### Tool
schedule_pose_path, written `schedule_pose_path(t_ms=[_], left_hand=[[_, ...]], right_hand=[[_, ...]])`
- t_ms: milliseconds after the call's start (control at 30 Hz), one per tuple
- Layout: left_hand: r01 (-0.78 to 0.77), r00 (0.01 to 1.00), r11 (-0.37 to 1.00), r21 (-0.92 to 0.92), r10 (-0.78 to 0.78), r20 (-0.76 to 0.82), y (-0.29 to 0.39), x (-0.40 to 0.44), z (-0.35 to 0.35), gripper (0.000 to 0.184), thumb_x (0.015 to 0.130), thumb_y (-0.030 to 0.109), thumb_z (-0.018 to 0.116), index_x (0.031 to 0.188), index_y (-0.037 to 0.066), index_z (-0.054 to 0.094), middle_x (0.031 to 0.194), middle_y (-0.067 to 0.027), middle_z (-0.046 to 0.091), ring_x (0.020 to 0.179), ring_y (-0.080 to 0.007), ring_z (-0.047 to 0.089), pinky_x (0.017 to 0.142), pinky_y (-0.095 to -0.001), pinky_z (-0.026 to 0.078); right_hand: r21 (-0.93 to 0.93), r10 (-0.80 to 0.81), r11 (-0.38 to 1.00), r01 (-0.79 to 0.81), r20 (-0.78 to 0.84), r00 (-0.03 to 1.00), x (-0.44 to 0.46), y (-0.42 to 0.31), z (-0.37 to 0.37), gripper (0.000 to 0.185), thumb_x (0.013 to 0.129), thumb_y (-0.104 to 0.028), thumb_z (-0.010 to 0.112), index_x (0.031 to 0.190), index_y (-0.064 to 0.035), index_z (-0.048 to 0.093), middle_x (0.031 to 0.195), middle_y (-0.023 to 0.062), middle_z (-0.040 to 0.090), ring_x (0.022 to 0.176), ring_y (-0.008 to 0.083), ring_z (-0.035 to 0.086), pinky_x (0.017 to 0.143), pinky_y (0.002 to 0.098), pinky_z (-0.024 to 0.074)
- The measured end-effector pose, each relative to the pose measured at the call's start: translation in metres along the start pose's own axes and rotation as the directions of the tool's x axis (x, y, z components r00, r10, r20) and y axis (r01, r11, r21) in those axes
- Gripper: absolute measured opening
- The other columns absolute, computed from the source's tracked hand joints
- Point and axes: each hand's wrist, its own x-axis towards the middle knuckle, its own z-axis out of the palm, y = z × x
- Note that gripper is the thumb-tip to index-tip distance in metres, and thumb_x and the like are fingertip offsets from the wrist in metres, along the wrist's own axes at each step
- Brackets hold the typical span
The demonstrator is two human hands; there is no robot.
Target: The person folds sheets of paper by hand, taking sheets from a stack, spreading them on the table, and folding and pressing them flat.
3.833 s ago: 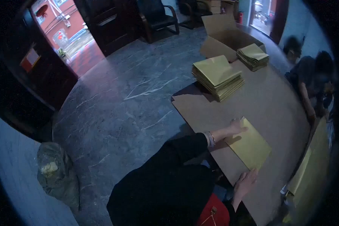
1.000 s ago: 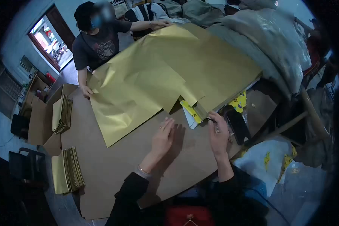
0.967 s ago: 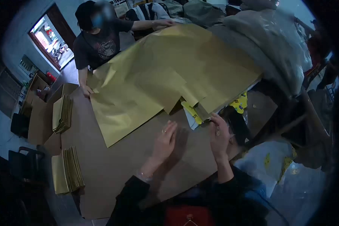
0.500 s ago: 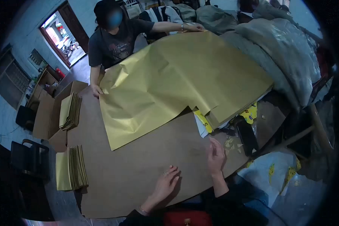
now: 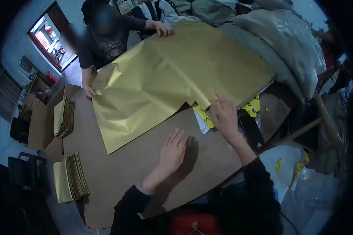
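Observation:
A large gold paper sheet, creased in places, spreads across the far half of the brown table. Its right part lies over a stack of similar sheets. My right hand is at the near corner of that stack, fingers stretched out; whether it touches the paper I cannot tell. Over the bare board, short of the sheet's near edge, my left hand hovers with fingers extended and nothing in it. Between my hands a yellow-and-white printed scrap pokes out from under the stack. Across the table, a co-worker has both hands on the sheet's far edge.
Folded gold paper bundles stand at the table's left edge, with others by an open cardboard box. Large wrapped sacks crowd the back right. A wooden frame and a black chair flank the table.
Both my hands have moved forward, the right one reaching the stack's near corner. The co-worker's hand on the far edge has slid left along the sheet. My view has shifted slightly.

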Motion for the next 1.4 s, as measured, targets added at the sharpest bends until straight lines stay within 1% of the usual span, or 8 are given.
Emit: schedule_pose_path(t_ms=[100,233,433,500,633,767,1100,1400], left_hand=[[-0.067,0.957,0.983,0.17,0.111,-0.269,-0.027,0.068,0.029,0.037,0.082,0.007,0.053,0.118,0.001,0.05,0.135,-0.0166,0.042,0.129,-0.0345,0.036,0.104,-0.0451,0.033],[-0.079,0.934,0.962,0.262,0.164,-0.318,-0.06,0.116,0.073,0.043,0.085,0.01,0.049,0.126,0.003,0.042,0.145,-0.0157,0.028,0.133,-0.0319,0.03,0.108,-0.0447,0.028],[-0.143,0.878,0.932,0.334,0.275,-0.392,-0.076,0.137,0.084,0.043,0.085,0.015,0.054,0.126,0.009,0.043,0.143,-0.0105,0.034,0.132,-0.0286,0.034,0.107,-0.043,0.029],[-0.103,0.851,0.929,0.356,0.268,-0.452,-0.078,0.139,0.076,0.04,0.085,0.014,0.059,0.122,0.011,0.046,0.137,-0.009,0.041,0.128,-0.0296,0.039,0.101,-0.0424,0.034],[-0.155,0.844,0.937,0.314,0.291,-0.45,-0.084,0.147,0.075,0.04,0.085,0.013,0.06,0.123,0.011,0.047,0.137,-0.0079,0.043,0.128,-0.028,0.04,0.102,-0.0428,0.033],[-0.119,0.817,0.882,0.456,0.348,-0.46,-0.083,0.167,0.062,0.04,0.084,0.015,0.059,0.123,0.014,0.054,0.136,-0.0036,0.047,0.128,-0.0227,0.041,0.105,-0.0439,0.028],[-0.473,0.845,0.863,0.179,0.502,-0.184,-0.043,0.178,0.045,0.039,0.08,0.01,0.055,0.119,0.013,0.058,0.122,-0.0018,0.058,0.122,-0.0204,0.048,0.104,-0.0437,0.032],[-0.606,0.796,0.791,-0.082,0.601,-0.074,-0.025,0.172,0.061,0.044,0.074,0.005,0.062,0.117,0.015,0.06,0.12,-0.0022,0.06,0.118,-0.0213,0.052,0.1,-0.0407,0.039]], right_hand=[[-0.011,-0.04,0.999,0.04,0.006,0.999,0.009,0.011,0.023,0.042,0.071,-0.008,0.061,0.113,-0.011,0.057,0.125,0.0107,0.05,0.115,0.0283,0.049,0.099,0.0461,0.0337],[0.081,-0.058,0.995,0.061,-0.038,0.998,0.018,0.016,0.033,0.03,0.07,-0.011,0.063,0.101,-0.0103,0.064,0.113,0.007,0.059,0.105,0.0242,0.055,0.096,0.0443,0.0356],[0.013,-0.167,0.986,0.169,-0.105,0.98,0.024,0.019,0.023,0.029,0.072,-0.013,0.064,0.1,-0.0114,0.065,0.104,0.0033,0.061,0.103,0.0198,0.057,0.096,0.0435,0.0359],[-0.067,-0.322,0.946,0.317,-0.113,0.94,0.028,0.017,0.016,0.029,0.073,-0.012,0.062,0.101,-0.011,0.065,0.104,0.0027,0.061,0.102,0.018,0.057,0.095,0.0436,0.0368],[-0.042,-0.338,0.941,0.336,-0.126,0.933,0.027,0.022,0.018,0.028,0.074,-0.011,0.06,0.102,-0.0103,0.064,0.105,0.0031,0.062,0.1,0.0173,0.057,0.095,0.0434,0.0373],[-0.004,-0.359,0.932,0.364,-0.16,0.919,0.03,0.031,0.024,0.026,0.075,-0.009,0.059,0.1,-0.0091,0.064,0.102,0.0044,0.064,0.095,0.0175,0.06,0.094,0.0412,0.0391],[-0.002,-0.285,0.958,0.288,-0.152,0.947,0.005,0.054,0.002,0.026,0.072,-0.008,0.058,0.098,-0.0068,0.063,0.096,0.0053,0.064,0.09,0.0187,0.062,0.096,0.0414,0.0423],[0.015,-0.226,0.973,0.23,-0.132,0.965,-0.034,0.063,-0.011,0.022,0.067,-0.005,0.061,0.088,-0.0062,0.065,0.09,0.0068,0.064,0.09,0.0209,0.061,0.094,0.0388,0.0438]])
